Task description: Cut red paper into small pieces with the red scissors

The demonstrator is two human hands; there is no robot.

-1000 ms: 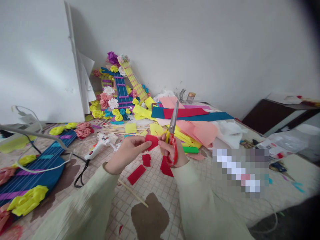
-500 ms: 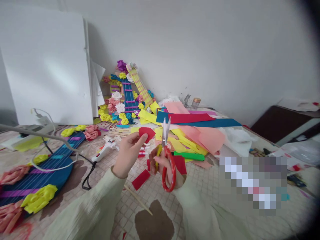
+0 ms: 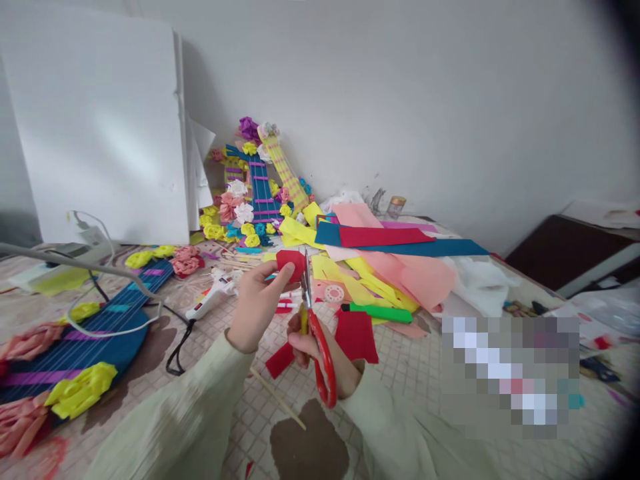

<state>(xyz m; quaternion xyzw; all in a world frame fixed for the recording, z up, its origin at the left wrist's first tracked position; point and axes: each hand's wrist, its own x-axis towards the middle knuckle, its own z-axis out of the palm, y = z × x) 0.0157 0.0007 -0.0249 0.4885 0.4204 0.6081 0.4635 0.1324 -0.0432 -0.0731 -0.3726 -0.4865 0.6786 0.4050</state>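
Between the thumb and fingers of my left hand (image 3: 257, 303) is a small piece of red paper (image 3: 290, 265), held up above the table. My right hand (image 3: 320, 350) grips a pair of scissors (image 3: 323, 363) with red and yellow handles. The blades point upward and stand at the right edge of the red piece. Whether they are cutting into it I cannot tell. Below my hands lie a red strip (image 3: 280, 361) and a larger red sheet (image 3: 357, 335), the strip partly hidden by my right hand.
A blue guitar-shaped craft (image 3: 107, 340) with paper flowers lies at the left, beside a white glue gun (image 3: 213, 297) and its cable. Coloured paper strips (image 3: 400, 247) pile up behind my hands. A green marker (image 3: 379, 313) and a thin wooden stick (image 3: 279, 398) lie nearby.
The scissors have moved left to the red piece's edge, and their blades have come closer together. My left hand stays almost in place.
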